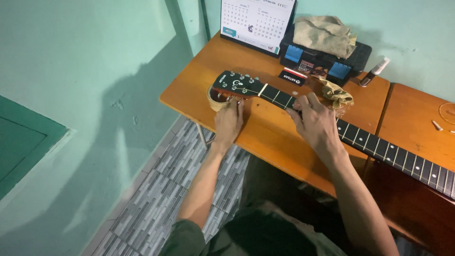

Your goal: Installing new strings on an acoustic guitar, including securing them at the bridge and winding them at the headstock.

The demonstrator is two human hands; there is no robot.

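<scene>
A guitar lies across an orange wooden table [265,137], its dark headstock [235,84] with tuning pegs at the left and the fretted neck [398,156] running to the right. The headstock rests on a roll of tape [215,101]. My left hand [228,122] touches the underside of the headstock by the tuning pegs, next to the tape roll. Resting on the neck near the first frets, my right hand [316,124] has its fingers curled over the strings.
At the back of the table stand a desk calendar [256,21], a black case [327,59] with a beige cloth [324,34] on it, a small spray bottle [374,72] and a crumpled rag [337,94]. A second table [422,118] adjoins on the right. Tiled floor lies below left.
</scene>
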